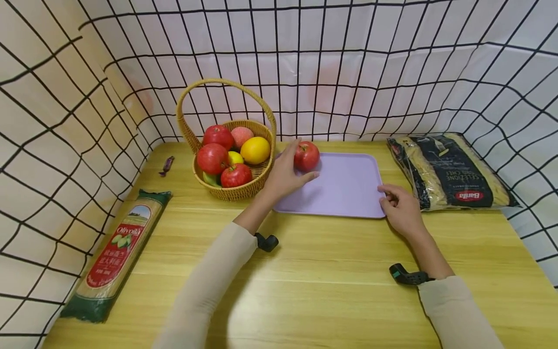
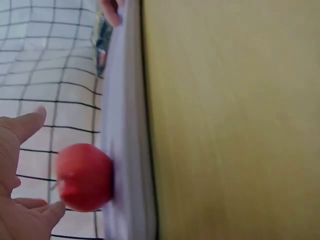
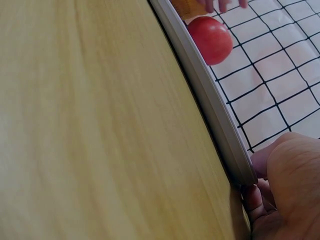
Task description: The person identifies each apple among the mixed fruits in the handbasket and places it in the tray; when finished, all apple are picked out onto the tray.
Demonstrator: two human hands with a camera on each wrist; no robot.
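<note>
A red apple [image 1: 307, 156] sits on the back left corner of a lilac tray [image 1: 344, 186]. My left hand [image 1: 285, 173] is beside the apple, thumb and fingers spread apart and not closed round it. In the left wrist view a fingertip comes close to the apple [image 2: 85, 177]; whether it touches, I cannot tell. My right hand [image 1: 401, 209] pinches the tray's right edge near the front corner. The right wrist view has its thumb and fingers on either side of the tray rim [image 3: 220, 120].
Left of the tray stands a handled wicker basket [image 1: 231, 194] with red apples, a lemon and other fruit. A wrapped candy [image 1: 166, 166] and a spaghetti pack [image 1: 117, 257] lie at left. A Barilla pasta bag [image 1: 453, 172] lies right. Gridded cloth [image 1: 331, 68] walls the table.
</note>
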